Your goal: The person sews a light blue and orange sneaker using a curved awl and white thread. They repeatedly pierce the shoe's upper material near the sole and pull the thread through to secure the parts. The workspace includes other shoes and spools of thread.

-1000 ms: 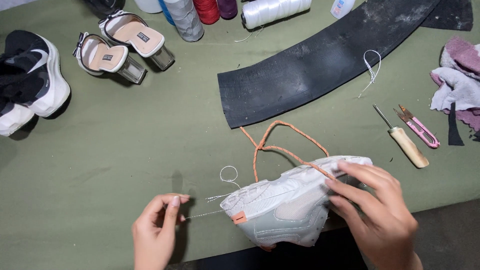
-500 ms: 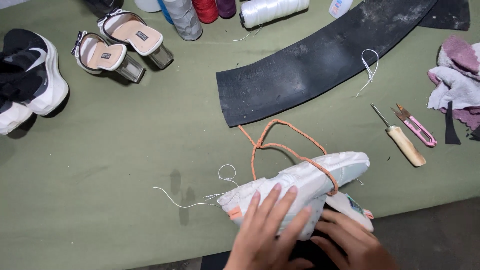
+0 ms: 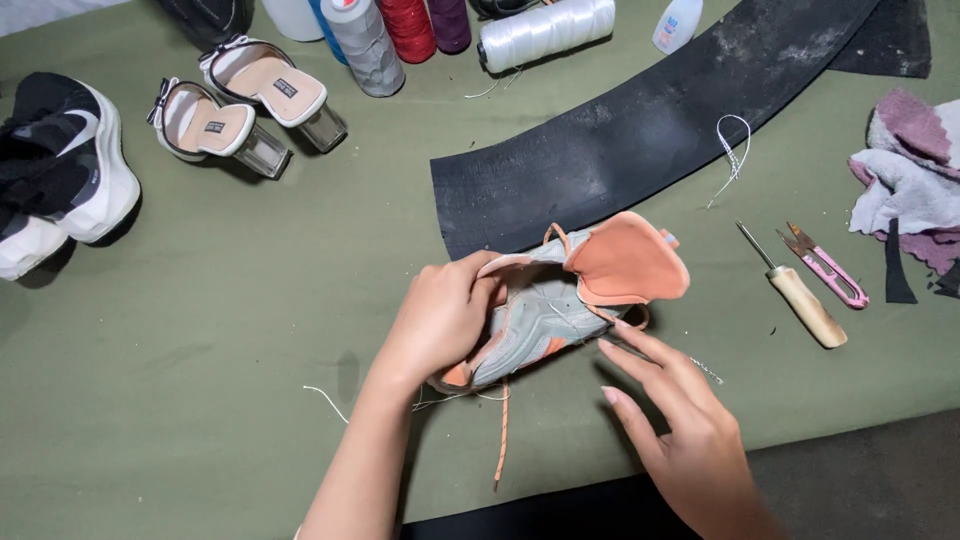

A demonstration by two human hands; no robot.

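Note:
A pale grey sneaker (image 3: 545, 310) with an orange tongue and orange laces lies on its side near the front edge of the green table (image 3: 220, 330), its opening turned up toward me. My left hand (image 3: 445, 315) grips the sneaker at its heel end, fingers curled over the collar. My right hand (image 3: 680, 420) hovers just right of the shoe with fingers spread, the fingertips touching its side near the sole. An orange lace (image 3: 502, 435) hangs toward me. A loose white thread (image 3: 325, 398) trails off to the left.
A black curved rubber sheet (image 3: 640, 130) lies behind the shoe. To the right are an awl with a wooden handle (image 3: 800, 297), pink thread snips (image 3: 830, 267) and cloth rags (image 3: 915, 180). Thread spools (image 3: 400, 30) stand at the back; clear-heeled sandals (image 3: 240, 105) and a black-and-white sneaker (image 3: 55, 170) sit left.
The sneaker has been turned from sole-side view to opening up, tongue now showing. My left hand moved from the thread onto the heel; my right hand let go and opened beside it.

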